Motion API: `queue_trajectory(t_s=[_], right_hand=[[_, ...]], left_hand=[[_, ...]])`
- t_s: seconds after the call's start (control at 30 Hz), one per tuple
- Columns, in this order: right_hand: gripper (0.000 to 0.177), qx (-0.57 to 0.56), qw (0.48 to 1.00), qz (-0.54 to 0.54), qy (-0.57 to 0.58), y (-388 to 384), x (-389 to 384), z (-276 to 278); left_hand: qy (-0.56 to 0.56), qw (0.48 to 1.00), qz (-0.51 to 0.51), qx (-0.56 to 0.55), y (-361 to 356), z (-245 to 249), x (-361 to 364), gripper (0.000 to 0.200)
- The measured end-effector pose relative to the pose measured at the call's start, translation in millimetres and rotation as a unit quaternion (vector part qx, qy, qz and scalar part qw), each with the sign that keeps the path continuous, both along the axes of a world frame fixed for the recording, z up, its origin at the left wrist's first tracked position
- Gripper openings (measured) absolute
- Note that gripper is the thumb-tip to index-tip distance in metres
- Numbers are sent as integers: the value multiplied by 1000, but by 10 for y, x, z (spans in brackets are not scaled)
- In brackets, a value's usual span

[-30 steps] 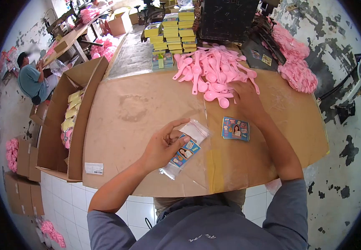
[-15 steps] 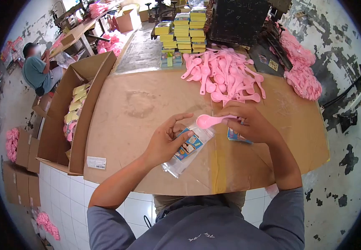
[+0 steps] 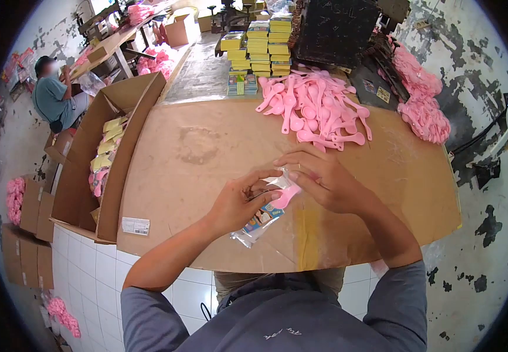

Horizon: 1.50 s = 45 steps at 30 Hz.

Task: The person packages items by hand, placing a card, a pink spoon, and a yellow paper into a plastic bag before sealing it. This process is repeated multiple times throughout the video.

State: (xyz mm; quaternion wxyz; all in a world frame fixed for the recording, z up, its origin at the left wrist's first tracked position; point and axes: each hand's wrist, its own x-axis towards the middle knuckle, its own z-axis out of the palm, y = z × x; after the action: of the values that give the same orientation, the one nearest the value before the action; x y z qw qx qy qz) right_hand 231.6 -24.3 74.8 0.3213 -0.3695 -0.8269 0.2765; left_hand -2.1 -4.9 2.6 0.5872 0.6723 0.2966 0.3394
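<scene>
My left hand (image 3: 241, 199) pinches a clear plastic bag (image 3: 245, 237) that has a blue printed card (image 3: 264, 216) in it. A pink spoon (image 3: 285, 197) lies at the bag's upper part, its bowl over the card's top edge; whether it is fully inside the bag I cannot make out. At the bag's upper end is my right hand (image 3: 324, 183), its fingers closed on the bag's mouth near the spoon's handle. Beyond my hands a heap of pink spoons (image 3: 318, 108) lies on the cardboard-covered table (image 3: 166, 193).
Stacks of yellow-edged cards (image 3: 258, 50) stand behind the spoons, beside a black box (image 3: 335, 32). Left of the table is a long open carton (image 3: 123, 158) holding packed items. A person (image 3: 54, 100) sits at the far left. Pink bundles (image 3: 424, 117) lie at the right.
The pink spoon has moved left and down onto the bag, its bowl now pointing toward the card. My right hand has come in to the bag's mouth.
</scene>
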Motion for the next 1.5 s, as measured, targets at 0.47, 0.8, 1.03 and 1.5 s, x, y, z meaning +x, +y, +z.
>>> queue_trajectory(t_s=[0.47,0.8,1.03,1.5], right_hand=[[40,-195,947,112,227,176,152,-155],[14,241,969,4,-59,-191,-51,527],[15,152,984,-68,-58,-278,-44,573],[23,398,891,-115,-184,-179,-247,215]], left_hand=[[-112,974,-120,-158,83,6,-99,45],[-102,991,-41,72,-2,163,-77,52],[-27,985,-23,171,-178,299,-42,50],[17,987,47,154,-201,266,-37,41]])
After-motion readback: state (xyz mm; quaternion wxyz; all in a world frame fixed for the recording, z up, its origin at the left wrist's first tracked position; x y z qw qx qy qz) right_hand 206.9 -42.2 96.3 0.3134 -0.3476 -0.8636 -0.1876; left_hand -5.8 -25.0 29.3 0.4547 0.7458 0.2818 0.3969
